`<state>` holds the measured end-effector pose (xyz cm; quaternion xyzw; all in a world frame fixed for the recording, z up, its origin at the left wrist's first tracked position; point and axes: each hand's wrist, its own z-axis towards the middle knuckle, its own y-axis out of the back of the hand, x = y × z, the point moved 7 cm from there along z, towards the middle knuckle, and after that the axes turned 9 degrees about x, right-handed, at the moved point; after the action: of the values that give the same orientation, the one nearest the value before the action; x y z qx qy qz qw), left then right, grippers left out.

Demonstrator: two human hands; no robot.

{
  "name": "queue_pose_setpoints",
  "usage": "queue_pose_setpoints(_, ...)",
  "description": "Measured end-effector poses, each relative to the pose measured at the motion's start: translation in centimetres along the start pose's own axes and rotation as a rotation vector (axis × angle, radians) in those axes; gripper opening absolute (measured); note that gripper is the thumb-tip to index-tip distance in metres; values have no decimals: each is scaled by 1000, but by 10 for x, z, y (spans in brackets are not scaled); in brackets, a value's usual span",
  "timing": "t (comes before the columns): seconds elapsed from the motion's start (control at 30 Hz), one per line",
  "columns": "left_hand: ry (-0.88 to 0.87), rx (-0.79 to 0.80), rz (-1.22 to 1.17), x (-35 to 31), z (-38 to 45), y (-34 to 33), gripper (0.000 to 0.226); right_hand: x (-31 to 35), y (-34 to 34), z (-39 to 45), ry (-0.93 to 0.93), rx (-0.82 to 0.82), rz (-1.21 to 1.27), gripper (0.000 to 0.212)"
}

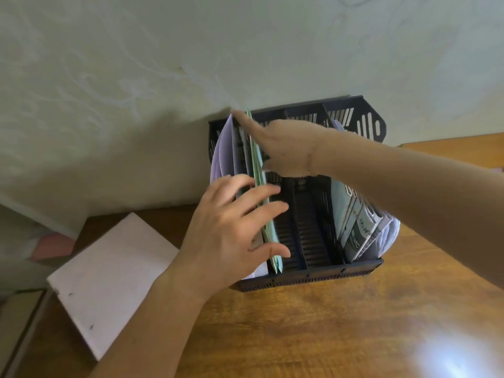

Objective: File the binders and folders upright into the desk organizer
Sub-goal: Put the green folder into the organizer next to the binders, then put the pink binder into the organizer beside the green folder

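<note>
While both hands are steadying the green folder (257, 170) upright in the desk organizer (305, 276) at the tabletop's back edge, left hand (231, 230) and right hand (283, 145) pressing open-fingered, the white binder (109, 279) is lying unfiled beside it.

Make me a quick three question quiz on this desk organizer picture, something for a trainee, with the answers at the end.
1. True or false: the green folder lies flat on the wooden desk.
2. Which holds nothing? A) the left compartment B) the middle compartment C) the right compartment
3. What lies flat on the desk, left of the black organizer?

Key
1. False. It stands upright in the organizer's left part, beside the lilac folders, with the left hand and the right hand on it.
2. B. Printed folders fill the right one.
3. A white binder.
</note>
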<state>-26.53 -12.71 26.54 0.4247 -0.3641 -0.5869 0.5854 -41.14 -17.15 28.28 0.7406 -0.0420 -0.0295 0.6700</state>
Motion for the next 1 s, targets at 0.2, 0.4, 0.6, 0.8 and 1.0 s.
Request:
queue_pose_setpoints(0.2,325,-368,-494,65,-102,-12,69,24,-57,-158,-26,-779,820,29)
queue_pose_setpoints(0.4,839,452,-675,62,-165,-167,102,70,-224,-120,-372,45,843,94)
queue_pose_setpoints(0.6,849,268,-888,69,-158,-189,74,58,-256,-75,-434,235,665,71)
queue_pose_setpoints(0.8,823,316,-911,73,-158,-189,76,56,-259,-75,-416,214,633,43)
queue_pose_setpoints(1.0,945,551,35,143,-251,-154,76,61,-223,-136,-375,-373,622,33)
